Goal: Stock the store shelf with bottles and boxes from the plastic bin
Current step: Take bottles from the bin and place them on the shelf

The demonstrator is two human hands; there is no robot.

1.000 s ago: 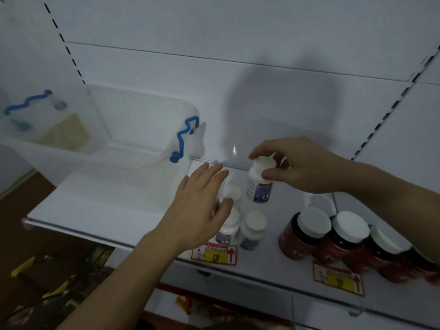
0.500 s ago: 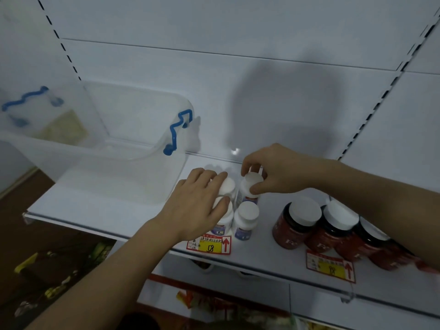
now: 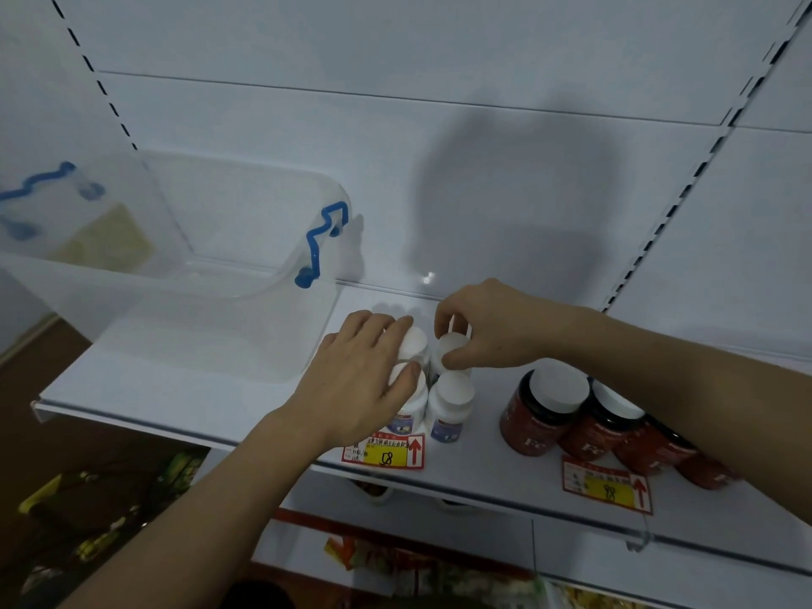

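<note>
— Where is the bottle being stocked, and how is it held?

— The rear-right white-capped bottle (image 3: 452, 351) is stood upright on the white shelf (image 3: 189, 389), in the back row of a block of four. Its cap is pinched by the right hand (image 3: 487, 331), thumb at the front and fingers curled over the top and far side. It cannot be told whether the base is fully down, since the lower body is hidden behind the front-right bottle (image 3: 450, 404).

— And the left hand?

— The left hand (image 3: 364, 380) is laid with straight fingers against the two left bottles, the fingertips touching the cap of the rear-left bottle (image 3: 415, 342) and the thumb resting on the front-left bottle (image 3: 406, 389). Nothing is clasped by it; the pair is only steadied.

— Which relation governs the coming move?

— The bottle's long axis is vertical and the pinch sits directly on top of it, so a release is judged to call for the fingers to be lifted straight up, not dragged sideways, since the neighbours are touching or nearly so. The clear plastic bin (image 3: 285, 274) lies to the left on the same shelf, just beside the left hand, so that hand is judged better placed for the next reach. The red jars (image 3: 545, 410) are stood apart to the right, under the right forearm.
</note>
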